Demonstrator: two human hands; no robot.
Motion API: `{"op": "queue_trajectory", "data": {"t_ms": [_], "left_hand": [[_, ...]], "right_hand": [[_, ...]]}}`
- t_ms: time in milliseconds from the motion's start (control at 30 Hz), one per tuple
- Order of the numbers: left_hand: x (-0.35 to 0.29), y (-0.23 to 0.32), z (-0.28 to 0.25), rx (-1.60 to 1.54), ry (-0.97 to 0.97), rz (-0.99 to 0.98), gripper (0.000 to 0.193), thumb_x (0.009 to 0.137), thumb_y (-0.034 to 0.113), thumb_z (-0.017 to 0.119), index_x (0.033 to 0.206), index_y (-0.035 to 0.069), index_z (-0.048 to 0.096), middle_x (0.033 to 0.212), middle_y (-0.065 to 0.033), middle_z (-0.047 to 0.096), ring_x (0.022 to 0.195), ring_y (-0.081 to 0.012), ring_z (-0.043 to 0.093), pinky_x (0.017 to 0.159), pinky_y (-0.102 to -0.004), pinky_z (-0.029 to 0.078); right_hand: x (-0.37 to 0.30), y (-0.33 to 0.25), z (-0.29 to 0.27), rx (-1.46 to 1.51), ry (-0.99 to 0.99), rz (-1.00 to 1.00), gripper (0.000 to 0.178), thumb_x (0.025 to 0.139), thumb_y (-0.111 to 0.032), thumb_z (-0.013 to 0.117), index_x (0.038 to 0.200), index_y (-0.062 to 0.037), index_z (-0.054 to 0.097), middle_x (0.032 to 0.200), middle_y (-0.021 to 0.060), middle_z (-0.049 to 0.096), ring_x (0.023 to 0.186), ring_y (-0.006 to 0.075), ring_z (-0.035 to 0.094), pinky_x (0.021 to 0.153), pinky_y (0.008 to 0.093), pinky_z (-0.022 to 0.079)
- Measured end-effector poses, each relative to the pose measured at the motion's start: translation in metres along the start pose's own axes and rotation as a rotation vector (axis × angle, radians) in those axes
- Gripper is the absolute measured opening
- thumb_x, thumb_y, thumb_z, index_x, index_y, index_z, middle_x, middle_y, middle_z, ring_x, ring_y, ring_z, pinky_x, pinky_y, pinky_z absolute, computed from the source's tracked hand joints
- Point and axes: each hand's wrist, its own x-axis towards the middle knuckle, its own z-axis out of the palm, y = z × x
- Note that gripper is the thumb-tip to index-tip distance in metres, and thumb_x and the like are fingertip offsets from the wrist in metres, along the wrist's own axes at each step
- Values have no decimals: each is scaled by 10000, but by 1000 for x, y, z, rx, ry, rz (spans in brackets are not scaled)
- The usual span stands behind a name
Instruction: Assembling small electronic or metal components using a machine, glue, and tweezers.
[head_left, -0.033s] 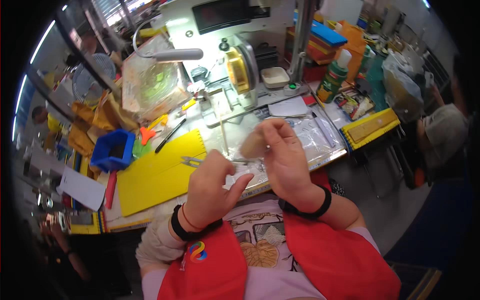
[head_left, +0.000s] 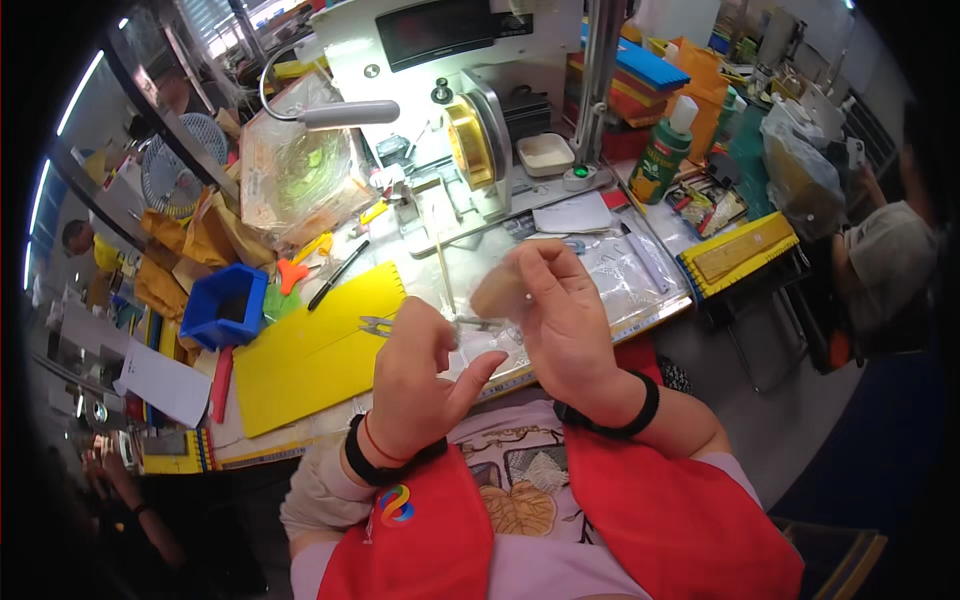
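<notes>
from my end, the right hand (head_left: 565,318) pinches a thin, see-through brownish piece (head_left: 496,293) just left of its fingertips; i judge it light, limp and slippery, best held by an edge. the left hand (head_left: 412,375) is half curled, thumb apart, and i cannot tell whether it grips the metal snips (head_left: 373,326) beside its knuckles, over a smooth yellow board (head_left: 295,375).

A cluttered workbench (head_left: 625,333) stands under a pale desk lamp (head_left: 350,113), with an upright metal post (head_left: 598,100) rising at its back. Long light tubes (head_left: 80,92) glow at the far left, near a round fan (head_left: 172,172). Grey floor (head_left: 760,440) shows to the right.
</notes>
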Motion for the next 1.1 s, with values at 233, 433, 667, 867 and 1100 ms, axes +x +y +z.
{"op": "queue_trajectory", "data": {"t_ms": [233, 433, 667, 867, 1100], "left_hand": [[1, 5, 19, -663, 262, -248, 514, 917, 65, 665, 1321, -40, 366, 994, -116, 544, 760, -137, 611, 637, -239, 534], [-2, 6, 5, -834, 273, -272, 361, 902, 78, 687, 1189, -53, 512, 1033, -121, 592, 787, -144, 620, 620, -264, 515], [-11, 30, -19, -717, 166, 353, 268, 782, 81, 753, 1011, -14, 652, 918, -172, 643, 707, -276, 678, 604, -344, 572], [4, 46, -26, -685, 127, 645, 162, 913, 63, 619, 1027, -43, 577, 934, -183, 569, 701, -306, 640, 572, -368, 540], [10, 52, -14, -829, 191, 702, 199, 865, 13, 643, 1038, -54, 569, 905, -169, 549, 596, -255, 630, 510, -321, 548]], "right_hand": [[-12, -5, 0, -13, -75, 9, 164, 997, -165, 582, 1099, -37, 591, 970, 34, 641, 793, 66, 582, 642, 215, 471], [-19, -9, -6, -280, -343, -138, 283, 934, -6, 614, 1210, -9, 551, 995, 75, 638, 938, 133, 644, 743, 249, 526], [-37, -71, -10, -524, -889, -545, 284, 822, 56, 700, 1097, 44, 632, 1104, 204, 645, 938, 283, 681, 849, 352, 574], [-32, -53, 8, -286, -951, -1068, 124, 873, -37, 680, 982, 10, 643, 965, 219, 666, 789, 267, 695, 678, 336, 626], [-44, -52, 14, -372, -790, -1085, 225, 880, -22, 654, 1085, 31, 578, 976, 201, 641, 805, 258, 702, 682, 325, 636]]}}
